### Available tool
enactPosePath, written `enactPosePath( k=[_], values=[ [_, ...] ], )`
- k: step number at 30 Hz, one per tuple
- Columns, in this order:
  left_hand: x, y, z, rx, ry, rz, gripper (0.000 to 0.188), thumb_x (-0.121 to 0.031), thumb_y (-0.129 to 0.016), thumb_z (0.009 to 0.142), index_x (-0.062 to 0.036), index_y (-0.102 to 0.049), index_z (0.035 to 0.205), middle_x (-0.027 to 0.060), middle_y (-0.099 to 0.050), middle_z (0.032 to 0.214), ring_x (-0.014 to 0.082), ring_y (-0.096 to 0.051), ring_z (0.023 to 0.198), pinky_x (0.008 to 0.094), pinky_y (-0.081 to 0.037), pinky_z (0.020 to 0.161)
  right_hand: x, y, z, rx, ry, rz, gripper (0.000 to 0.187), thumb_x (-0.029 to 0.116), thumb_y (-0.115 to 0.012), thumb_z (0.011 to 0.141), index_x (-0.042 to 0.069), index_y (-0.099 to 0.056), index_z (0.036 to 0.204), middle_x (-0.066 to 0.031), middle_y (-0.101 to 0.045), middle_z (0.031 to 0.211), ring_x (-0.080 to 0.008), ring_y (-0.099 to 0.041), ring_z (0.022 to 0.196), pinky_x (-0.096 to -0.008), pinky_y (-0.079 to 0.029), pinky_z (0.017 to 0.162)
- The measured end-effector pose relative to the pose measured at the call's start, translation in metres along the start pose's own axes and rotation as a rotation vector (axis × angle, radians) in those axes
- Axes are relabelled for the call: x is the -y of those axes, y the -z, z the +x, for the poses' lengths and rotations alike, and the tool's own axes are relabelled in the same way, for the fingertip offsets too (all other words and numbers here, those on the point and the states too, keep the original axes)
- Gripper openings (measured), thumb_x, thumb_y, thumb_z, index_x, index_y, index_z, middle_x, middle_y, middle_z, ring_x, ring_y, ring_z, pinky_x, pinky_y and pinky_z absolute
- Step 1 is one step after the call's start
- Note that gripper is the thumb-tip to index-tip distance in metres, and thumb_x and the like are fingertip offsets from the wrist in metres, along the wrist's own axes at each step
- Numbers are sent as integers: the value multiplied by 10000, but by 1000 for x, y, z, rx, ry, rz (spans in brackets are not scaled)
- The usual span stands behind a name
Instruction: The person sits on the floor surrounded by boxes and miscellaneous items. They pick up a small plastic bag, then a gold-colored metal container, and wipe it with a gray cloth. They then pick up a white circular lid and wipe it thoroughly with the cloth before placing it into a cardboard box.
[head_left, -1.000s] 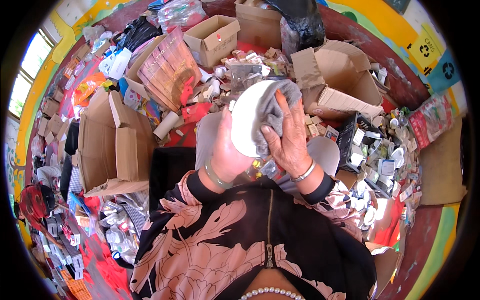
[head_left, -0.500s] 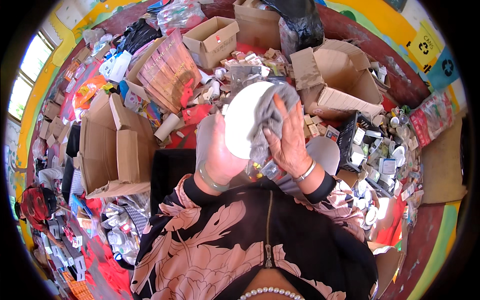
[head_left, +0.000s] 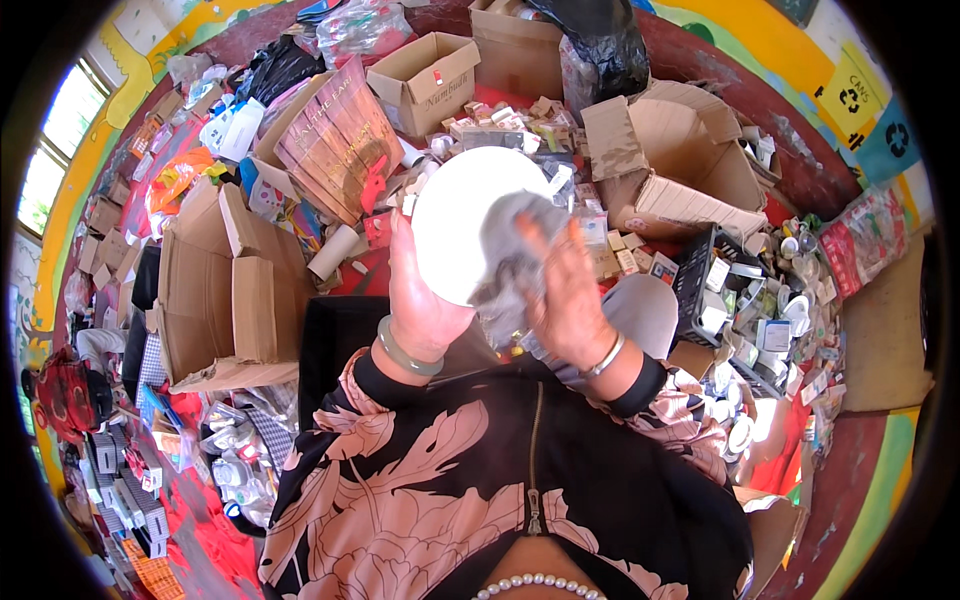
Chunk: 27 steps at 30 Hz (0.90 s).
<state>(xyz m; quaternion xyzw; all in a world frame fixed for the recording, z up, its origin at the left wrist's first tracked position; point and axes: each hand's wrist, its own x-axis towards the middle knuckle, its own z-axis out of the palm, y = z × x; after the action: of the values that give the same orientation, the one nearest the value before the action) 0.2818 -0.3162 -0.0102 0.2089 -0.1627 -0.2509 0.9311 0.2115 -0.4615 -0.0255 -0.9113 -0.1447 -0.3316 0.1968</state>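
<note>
A smooth white round dish (head_left: pixel 462 225), a plate or shallow bowl, is held up before my chest. My left hand (head_left: pixel 420 290) grips its left and lower edge, the thumb along the rim. My right hand (head_left: pixel 575 300) presses a bunched grey cloth (head_left: pixel 515 250) against the dish's right side. Motion smears the cloth and the right fingers, and the cloth covers part of the dish. The dish's underside is hidden from me.
An open cardboard box (head_left: pixel 230 290) stands at my left, beside a black bin (head_left: pixel 345 335). Another open box (head_left: pixel 680 160) is at the far right. A black crate (head_left: pixel 700 285) holds containers at my right. Small cartons (head_left: pixel 630 260) and mixed items cover the red floor.
The dish and both hands have shifted left, and the dish now faces me more fully. My right hand has moved the cloth slightly lower across the dish.
</note>
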Motion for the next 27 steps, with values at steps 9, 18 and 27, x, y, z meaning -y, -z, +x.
enactPosePath(
  k=[9, 18, 27],
  values=[
    [0, 7, -5, -66, 74, 231, 594, -482, -276, 947, -31, -369, 1322, 106, -469, 1289, 243, -461, 1172, 379, -344, 1011, 31, 6, 27, 122, 77, 300, 719, 86, -664, 689, 48, -369, 1343, -229, -447, 1265, -394, -402, 1205, -482, -242, 1061],
    [8, 3, -6, 42, 27, -5, 618, -496, -290, 941, -46, -324, 1363, 113, -430, 1344, 280, -423, 1223, 422, -316, 1035, -1, 1, 24, -169, -123, 88, 608, 54, -607, 753, 0, -376, 1313, -195, -442, 1290, -402, -391, 1209, -522, -220, 1054],
    [-5, 6, -3, -14, 114, -35, 580, -490, -304, 943, -54, -393, 1315, 110, -517, 1230, 238, -522, 1099, 371, -398, 963, 35, -8, 15, 117, 124, 380, 607, 48, -599, 690, 53, -467, 1282, -193, -498, 1194, -355, -475, 1138, -454, -287, 1050]
  ],
)
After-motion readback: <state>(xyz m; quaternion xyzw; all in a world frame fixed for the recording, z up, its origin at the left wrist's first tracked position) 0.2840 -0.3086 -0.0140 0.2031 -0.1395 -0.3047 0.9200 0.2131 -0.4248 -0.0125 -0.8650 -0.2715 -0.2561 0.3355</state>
